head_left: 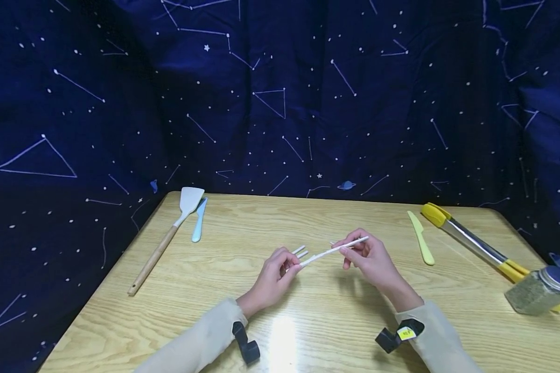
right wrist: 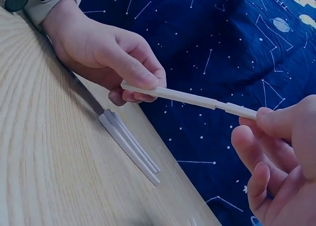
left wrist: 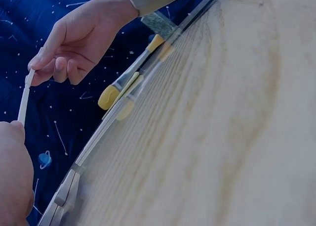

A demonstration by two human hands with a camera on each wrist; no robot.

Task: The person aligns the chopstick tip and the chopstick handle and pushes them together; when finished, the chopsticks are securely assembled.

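A thin white stick (head_left: 331, 252) with a narrower stepped joint along its length is held between my two hands, raised above the table. My left hand (head_left: 273, 274) pinches its left end between thumb and fingers. Its other end is pinched by my right hand (head_left: 371, 261); in the right wrist view this hand (right wrist: 286, 152) holds the slimmer section of the stick (right wrist: 182, 96). Several more white sticks (right wrist: 129, 148) lie on the tabletop below the left hand, partly hidden behind it in the head view.
On the wooden table (head_left: 233, 217), a white spatula (head_left: 161, 251) and a blue plastic knife (head_left: 198, 221) lie left. Right are a yellow-green plastic knife (head_left: 421, 238), yellow-tipped tongs (head_left: 471, 241) and a jar of dried herbs (head_left: 536, 292). A starry blue curtain (head_left: 280, 103) hangs behind.
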